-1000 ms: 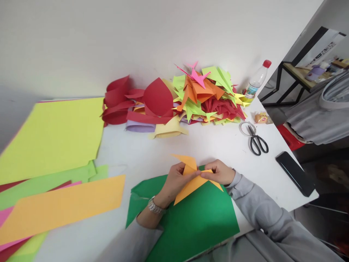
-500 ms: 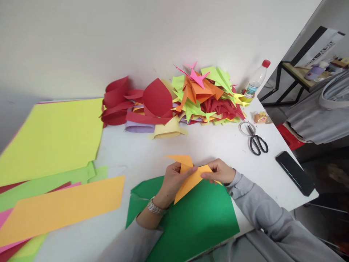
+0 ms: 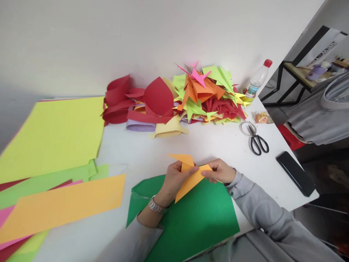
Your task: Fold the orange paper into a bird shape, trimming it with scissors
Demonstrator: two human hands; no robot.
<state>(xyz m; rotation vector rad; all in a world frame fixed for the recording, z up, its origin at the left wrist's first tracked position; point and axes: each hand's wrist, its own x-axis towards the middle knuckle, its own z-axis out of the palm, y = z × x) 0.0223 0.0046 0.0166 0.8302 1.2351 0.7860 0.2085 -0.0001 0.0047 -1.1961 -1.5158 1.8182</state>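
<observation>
Between my two hands is a folded piece of orange paper (image 3: 188,185), held just above a green sheet (image 3: 201,214). My left hand (image 3: 174,178) is closed on its left part, thumb lying across the front; one flap sticks up beyond the fingers and a point hangs down below them. My right hand (image 3: 220,171) pinches the right end between thumb and fingers. Part of the paper is hidden behind both hands. The green sheet lies flat on the white table, partly covered by my left forearm.
Folded paper shapes (image 3: 201,94) are heaped against the wall beside red paper loops (image 3: 158,96). To the left lie a yellow sheet (image 3: 60,134) and an orange strip (image 3: 68,203). On the right are scissors (image 3: 257,140), a phone (image 3: 296,174), a bottle (image 3: 255,83) and a wrapped snack (image 3: 262,117).
The whole view has shifted slightly. Both hands keep nearly the same hold on the orange paper; the small part poking out below my right hand shows less now.
</observation>
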